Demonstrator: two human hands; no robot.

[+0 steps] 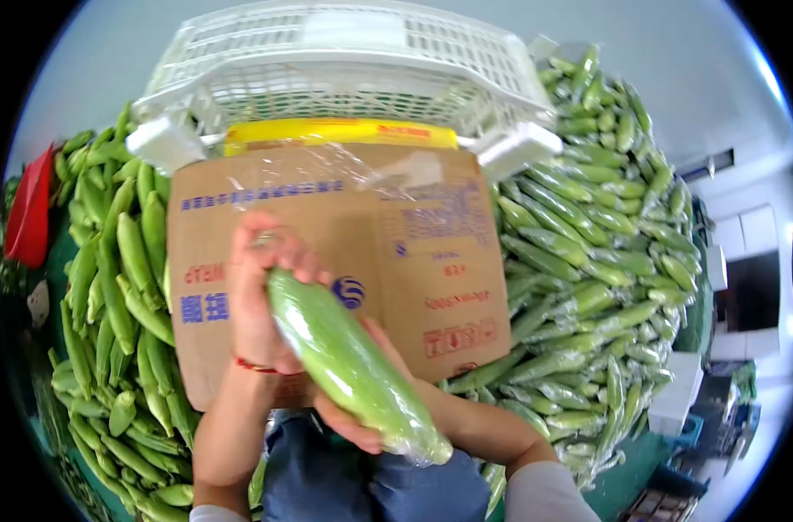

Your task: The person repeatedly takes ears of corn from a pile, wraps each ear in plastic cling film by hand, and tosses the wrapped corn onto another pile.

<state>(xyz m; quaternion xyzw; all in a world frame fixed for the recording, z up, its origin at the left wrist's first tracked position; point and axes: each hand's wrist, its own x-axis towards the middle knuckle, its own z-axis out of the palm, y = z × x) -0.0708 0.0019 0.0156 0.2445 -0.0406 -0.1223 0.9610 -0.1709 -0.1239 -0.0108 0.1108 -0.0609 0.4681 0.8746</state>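
Note:
An ear of corn (353,365), green-husked and covered in shiny clear film, lies at a slant in front of my body. My left hand (270,287), with a red string at its wrist, closes around the upper end. Farther down, my right hand (349,422) grips the ear from below, its fingers partly hidden behind it. Beneath my hands is a brown cardboard box (431,296) with blue and red print. A yellow carton (344,132) sits at its far edge, with loose clear film over the box's top.
A white plastic crate (344,78) stands behind the box. Unwrapped corn (136,252) is heaped on the left, near a red container (29,209). Film-wrapped corn (579,270) is piled high on the right.

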